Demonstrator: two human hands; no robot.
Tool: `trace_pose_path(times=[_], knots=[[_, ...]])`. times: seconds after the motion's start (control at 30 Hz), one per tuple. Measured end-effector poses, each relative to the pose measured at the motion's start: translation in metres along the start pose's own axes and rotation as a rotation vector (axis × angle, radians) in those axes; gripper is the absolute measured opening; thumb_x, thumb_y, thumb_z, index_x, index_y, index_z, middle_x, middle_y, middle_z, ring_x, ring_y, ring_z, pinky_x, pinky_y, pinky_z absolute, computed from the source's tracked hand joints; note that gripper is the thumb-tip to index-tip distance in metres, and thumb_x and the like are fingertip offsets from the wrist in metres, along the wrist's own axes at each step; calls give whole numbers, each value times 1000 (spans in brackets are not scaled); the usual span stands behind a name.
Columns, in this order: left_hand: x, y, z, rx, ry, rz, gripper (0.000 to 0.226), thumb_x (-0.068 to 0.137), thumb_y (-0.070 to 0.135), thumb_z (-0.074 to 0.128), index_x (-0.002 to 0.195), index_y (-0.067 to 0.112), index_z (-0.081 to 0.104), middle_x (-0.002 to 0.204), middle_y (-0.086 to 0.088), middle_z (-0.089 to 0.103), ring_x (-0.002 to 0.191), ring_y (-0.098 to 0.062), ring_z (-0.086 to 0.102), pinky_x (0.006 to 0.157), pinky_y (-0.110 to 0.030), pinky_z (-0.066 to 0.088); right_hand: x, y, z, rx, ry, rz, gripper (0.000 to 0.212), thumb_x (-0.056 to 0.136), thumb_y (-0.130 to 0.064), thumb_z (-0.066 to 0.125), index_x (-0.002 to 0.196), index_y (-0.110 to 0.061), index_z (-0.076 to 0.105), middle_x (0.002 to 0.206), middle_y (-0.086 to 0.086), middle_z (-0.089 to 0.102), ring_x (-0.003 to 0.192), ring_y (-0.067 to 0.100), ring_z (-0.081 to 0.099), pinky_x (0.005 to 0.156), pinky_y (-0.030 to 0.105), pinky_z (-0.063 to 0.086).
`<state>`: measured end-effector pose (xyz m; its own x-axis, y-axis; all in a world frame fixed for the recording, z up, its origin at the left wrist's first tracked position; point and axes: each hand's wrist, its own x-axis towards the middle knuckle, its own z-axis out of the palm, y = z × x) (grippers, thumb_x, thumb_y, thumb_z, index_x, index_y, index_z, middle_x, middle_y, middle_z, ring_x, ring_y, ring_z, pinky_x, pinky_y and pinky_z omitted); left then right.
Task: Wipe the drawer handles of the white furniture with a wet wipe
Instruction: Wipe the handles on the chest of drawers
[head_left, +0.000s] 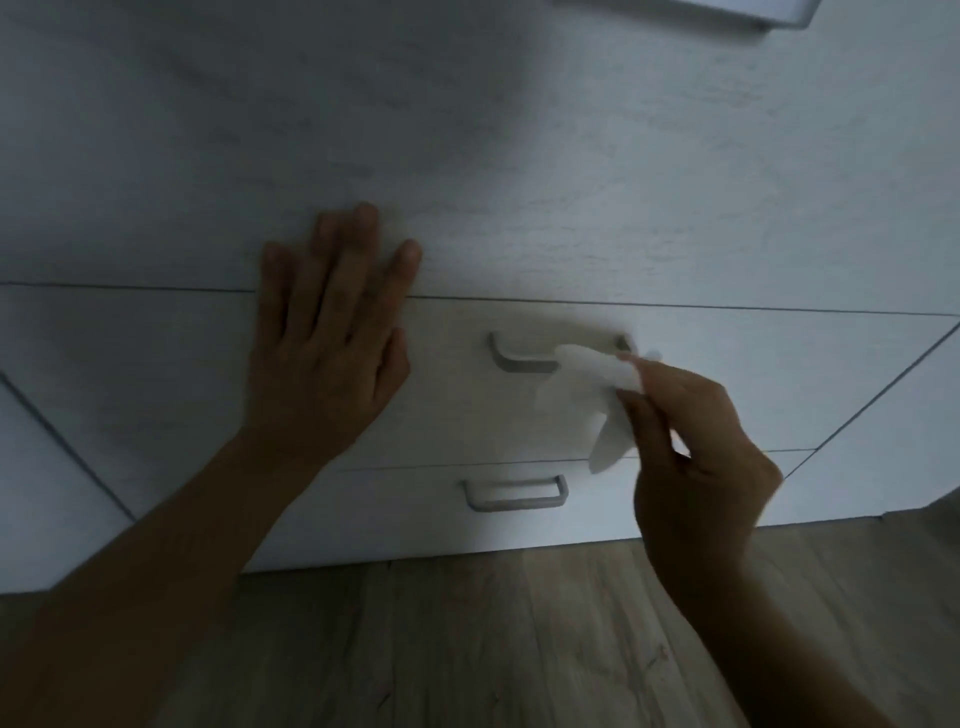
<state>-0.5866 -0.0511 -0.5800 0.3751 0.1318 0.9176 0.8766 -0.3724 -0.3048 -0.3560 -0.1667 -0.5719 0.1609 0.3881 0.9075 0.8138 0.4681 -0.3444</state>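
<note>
Nearest, the right hand (696, 457) pinches a crumpled white wet wipe (587, 382) between thumb and fingers, draping it over the right end of the upper grey bar handle (522, 367) on the white wood-grain drawer unit (623, 208). Further left, the left hand (332, 332) lies flat, fingers straight, across the unit's top edge, holding nothing; the lower grey bar handle (514, 504) is uncovered, above the wood-plank floor (519, 639).

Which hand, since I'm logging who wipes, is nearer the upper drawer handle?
Right. The right hand pinches the wet wipe on the right end of the upper drawer handle; the left hand rests flat on the white furniture, to the handle's left.
</note>
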Motion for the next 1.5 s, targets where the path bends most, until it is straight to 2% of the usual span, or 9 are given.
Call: trace_pose_path(times=[0.17,0.3,0.43,0.6,0.73,0.83,1.0,1.27,1.5], knots=[[-53,15,-19,-48,-138,115,58,98,21,45,153,12,29,157,-14,18,153,-28,6,124,-46,4,-35,-17,-29,253,107,803,20,92,-23,60,74,-26,68,63,-18,63,61,-7,54,57,6,42],[-83,14,-20,-37,-245,110,61,95,22,47,153,10,33,159,-15,19,145,-34,17,123,-47,5,-68,-4,-34,231,93,1013,29,93,-30,58,71,-14,70,59,-11,59,58,-1,50,55,11,43],[-97,8,-9,25,-272,110,63,99,28,46,157,12,25,166,-13,6,152,-34,2,122,-53,5,-90,11,-22,143,53,922,19,93,-24,58,81,-31,70,67,-19,67,65,-4,58,58,7,44],[-103,6,7,53,-244,132,68,104,43,42,158,12,17,166,-12,-2,152,-34,-5,121,-57,0,-105,32,14,11,-99,585,36,91,-34,54,100,-4,71,97,0,67,92,5,60,78,2,45],[-107,6,18,73,-215,139,73,103,50,41,159,13,12,166,-11,-8,151,-34,-10,120,-58,-6,-126,49,40,-41,-184,368,45,98,-40,47,105,-2,70,106,10,67,101,16,61,90,14,48],[-109,5,22,74,-211,141,75,103,51,40,159,13,8,165,-11,-12,151,-34,-14,120,-58,-9,-145,58,52,-84,-273,231,30,96,-32,52,115,-13,65,117,13,62,112,23,57,97,25,47],[-112,4,23,68,-214,139,76,104,53,38,160,13,4,164,-11,-17,150,-32,-18,118,-57,-13,-158,64,58,-95,-363,-17,24,101,-29,50,122,-18,55,122,14,63,123,25,53,113,44,32],[-113,5,23,60,-212,129,75,104,52,38,160,14,4,164,-9,-16,150,-31,-18,118,-57,-13,-161,57,62,-342,-325,-28,34,102,-36,43,121,-16,63,133,13,49,125,30,43,113,46,24],[-113,4,24,66,-206,128,75,104,50,38,160,15,3,164,-9,-16,150,-31,-18,118,-57,-12,-167,44,83,-254,-358,8,34,103,-34,42,132,-18,48,132,9,52,130,25,41,117,45,20]])
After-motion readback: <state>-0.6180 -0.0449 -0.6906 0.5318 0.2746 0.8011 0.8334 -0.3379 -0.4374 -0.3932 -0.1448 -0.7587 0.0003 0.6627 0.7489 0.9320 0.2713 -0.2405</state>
